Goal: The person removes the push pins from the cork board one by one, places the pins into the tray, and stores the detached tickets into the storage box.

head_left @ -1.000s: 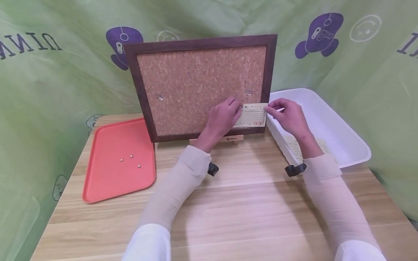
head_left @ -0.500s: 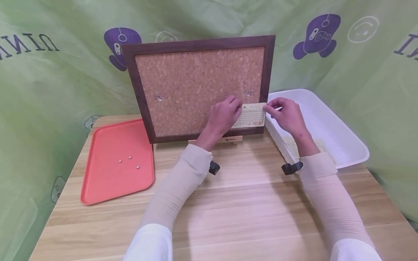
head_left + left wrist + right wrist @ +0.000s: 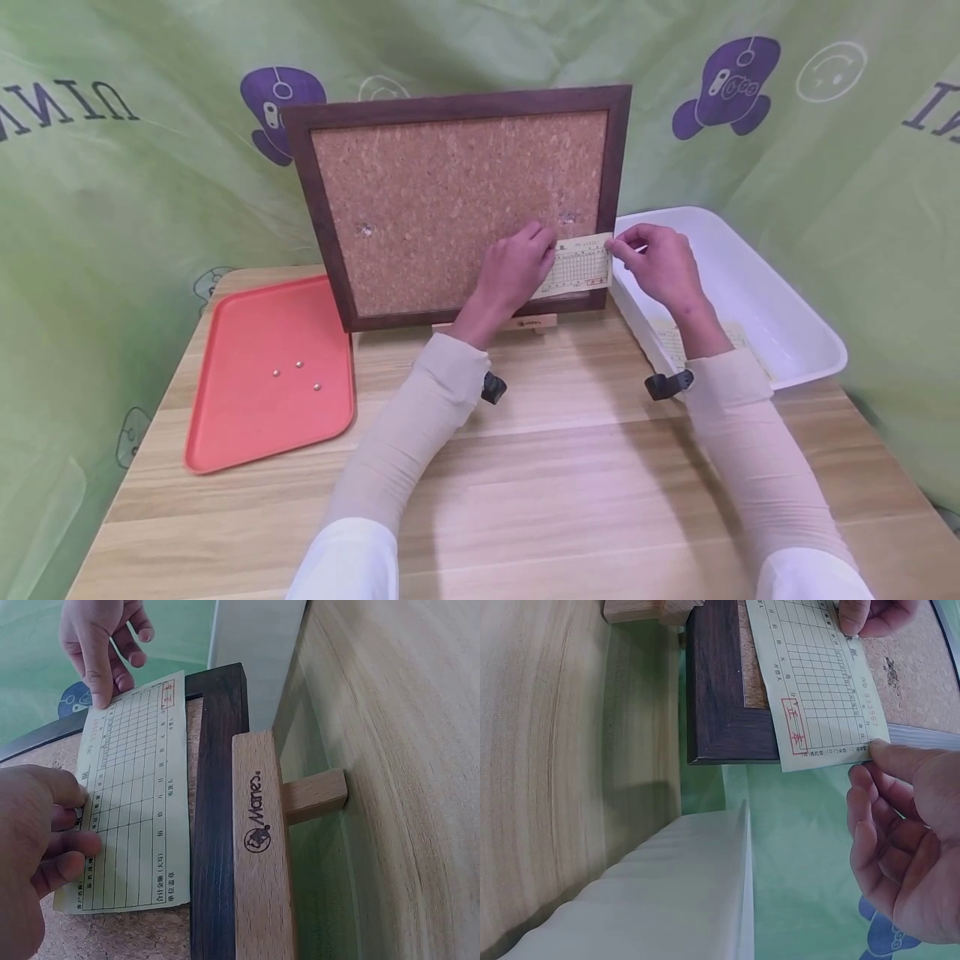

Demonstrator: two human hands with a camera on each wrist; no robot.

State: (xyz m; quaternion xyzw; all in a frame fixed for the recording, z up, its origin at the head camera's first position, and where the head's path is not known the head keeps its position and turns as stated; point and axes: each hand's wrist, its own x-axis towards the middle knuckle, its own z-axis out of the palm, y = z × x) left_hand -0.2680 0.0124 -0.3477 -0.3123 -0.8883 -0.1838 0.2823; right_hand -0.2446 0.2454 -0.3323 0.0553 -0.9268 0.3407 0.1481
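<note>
A pale yellow receipt slip with a printed grid and a red stamped box lies over the lower right of a framed cork board. My left hand holds the slip by its upper edge toward the left, fingers curled, covering part of it in the head view. With thumb and index finger, my right hand pinches the upper right corner. The right wrist view shows that end of the slip reaching past the dark frame. Its lower edge is raised slightly off the frame.
On the left lies a red tray bearing several small metal pins. A white bin stands at right with more slips inside. The board rests on a wooden stand. A green curtain hangs behind.
The slip's right end has risen and tilted slightly, uncovering more of the frame's lower inner edge. Both hands keep their hold with little movement. The head view has shifted slightly.
</note>
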